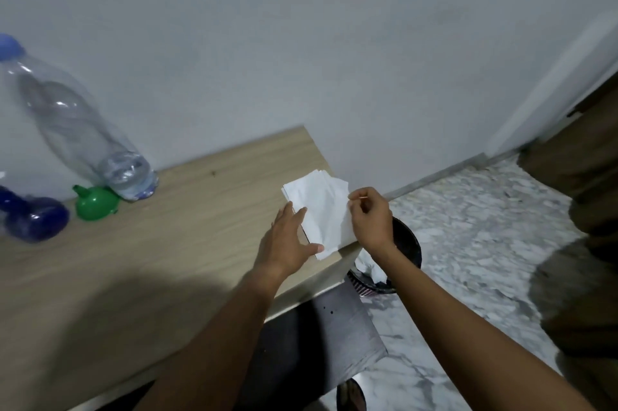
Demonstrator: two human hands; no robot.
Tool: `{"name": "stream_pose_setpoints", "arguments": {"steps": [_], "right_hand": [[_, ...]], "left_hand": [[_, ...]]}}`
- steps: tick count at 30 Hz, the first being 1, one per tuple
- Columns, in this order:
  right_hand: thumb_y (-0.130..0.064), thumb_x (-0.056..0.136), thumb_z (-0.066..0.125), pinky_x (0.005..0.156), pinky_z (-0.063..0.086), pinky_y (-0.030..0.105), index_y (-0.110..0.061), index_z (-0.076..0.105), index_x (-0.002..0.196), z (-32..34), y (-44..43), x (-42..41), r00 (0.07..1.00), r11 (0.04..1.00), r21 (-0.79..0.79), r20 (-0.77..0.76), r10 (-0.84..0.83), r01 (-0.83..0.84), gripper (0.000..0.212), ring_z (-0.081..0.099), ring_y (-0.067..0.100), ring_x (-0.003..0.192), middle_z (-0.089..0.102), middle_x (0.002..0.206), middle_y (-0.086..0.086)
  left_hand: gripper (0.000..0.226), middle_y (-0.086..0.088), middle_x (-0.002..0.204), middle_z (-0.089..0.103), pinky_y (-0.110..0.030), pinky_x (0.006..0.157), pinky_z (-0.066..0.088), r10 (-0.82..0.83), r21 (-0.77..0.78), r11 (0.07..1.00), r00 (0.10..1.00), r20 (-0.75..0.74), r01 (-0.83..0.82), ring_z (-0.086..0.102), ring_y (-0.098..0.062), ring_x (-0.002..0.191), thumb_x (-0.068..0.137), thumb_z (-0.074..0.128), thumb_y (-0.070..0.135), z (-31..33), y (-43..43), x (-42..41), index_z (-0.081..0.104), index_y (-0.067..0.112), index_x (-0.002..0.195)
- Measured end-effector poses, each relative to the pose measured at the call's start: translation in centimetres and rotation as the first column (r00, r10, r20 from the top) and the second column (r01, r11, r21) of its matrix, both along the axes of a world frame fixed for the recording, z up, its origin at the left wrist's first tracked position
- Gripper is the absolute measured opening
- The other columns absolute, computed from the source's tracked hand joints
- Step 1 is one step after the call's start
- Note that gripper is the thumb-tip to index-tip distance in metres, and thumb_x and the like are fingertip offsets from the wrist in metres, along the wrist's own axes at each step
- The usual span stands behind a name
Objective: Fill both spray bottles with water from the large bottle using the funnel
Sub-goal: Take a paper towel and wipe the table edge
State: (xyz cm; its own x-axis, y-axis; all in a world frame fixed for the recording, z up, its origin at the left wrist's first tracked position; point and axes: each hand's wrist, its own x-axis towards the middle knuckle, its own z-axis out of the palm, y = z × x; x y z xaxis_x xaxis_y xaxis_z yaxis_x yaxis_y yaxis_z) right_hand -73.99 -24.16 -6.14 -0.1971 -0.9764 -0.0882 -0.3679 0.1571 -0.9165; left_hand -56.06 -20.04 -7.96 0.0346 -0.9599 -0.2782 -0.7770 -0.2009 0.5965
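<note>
Now, head cam: left hand lies flat, pinning the napkins at the table edge so they don't slide. Right hand pinches one sheet to lift it, prob. for wiping. Big bottle, funnel & blue bottle wait far left.

A clear plastic large bottle with a blue cap stands at the far left of the light wooden table. The green plastic funnel lies just beside its base, nearer and to the left. A dark blue spray bottle lies left of the funnel. A stack of white paper napkins sits on the table's right end, with the left hand on its near-left edge and the right hand at its right edge. A black waste bin stands on the floor right of the table.
</note>
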Motion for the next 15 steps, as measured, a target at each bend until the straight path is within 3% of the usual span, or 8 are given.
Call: {"name": "stream_pose_setpoints", "arguments": {"steps": [2,5,11,15], "right_hand": [[-0.003,0.098,0.055,0.063,0.044,0.007,-0.014,0.065,0.097,0.2,-0.6,-0.2,0.991,0.999,0.026,0.130,0.026,-0.030,0.015,0.060,0.007,0.075,0.067,0.088,0.000],[0.007,0.092,0.059,0.067,0.047,0.011,-0.013,0.065,0.096,0.2,-1.0,-0.7,0.955,0.990,0.093,0.287,0.076,-0.107,0.022,0.057,0.008,0.074,0.060,0.084,0.000],[0.012,0.086,0.053,0.065,0.046,0.027,-0.020,0.064,0.089,0.3,-2.1,-1.8,0.926,0.958,0.223,0.367,0.089,-0.180,0.034,0.054,0.015,0.075,0.059,0.084,-0.002],[0.012,0.087,0.045,0.057,0.047,0.026,-0.016,0.062,0.105,1.1,-2.9,-2.0,0.901,0.920,0.323,0.428,0.069,-0.223,0.036,0.058,0.018,0.072,0.063,0.095,0.005]], "left_hand": [[0.099,0.004,0.170,0.012,-0.042,0.124,0.024,0.031,0.006,0.999,0.999,-0.019,-0.031,0.007,-0.016,0.157,0.080,0.081,0.046,-0.1,-0.1,-0.3,0.024,0.029,0.159],[0.107,0.006,0.169,0.016,-0.041,0.126,0.020,0.066,0.043,0.997,0.997,-0.044,-0.064,0.005,-0.015,0.157,0.076,0.084,0.043,0.0,-0.2,-0.4,0.020,0.028,0.161],[0.107,0.011,0.168,0.014,-0.035,0.126,0.016,0.046,0.106,0.993,0.998,-0.034,-0.042,0.001,-0.014,0.157,0.079,0.084,0.032,1.1,-0.5,-0.6,0.016,0.027,0.161],[0.104,0.010,0.168,0.018,-0.037,0.125,0.017,0.051,0.140,0.989,0.998,-0.029,-0.046,0.002,-0.014,0.157,0.078,0.082,0.031,1.2,-0.7,-0.6,0.019,0.032,0.161]]}}
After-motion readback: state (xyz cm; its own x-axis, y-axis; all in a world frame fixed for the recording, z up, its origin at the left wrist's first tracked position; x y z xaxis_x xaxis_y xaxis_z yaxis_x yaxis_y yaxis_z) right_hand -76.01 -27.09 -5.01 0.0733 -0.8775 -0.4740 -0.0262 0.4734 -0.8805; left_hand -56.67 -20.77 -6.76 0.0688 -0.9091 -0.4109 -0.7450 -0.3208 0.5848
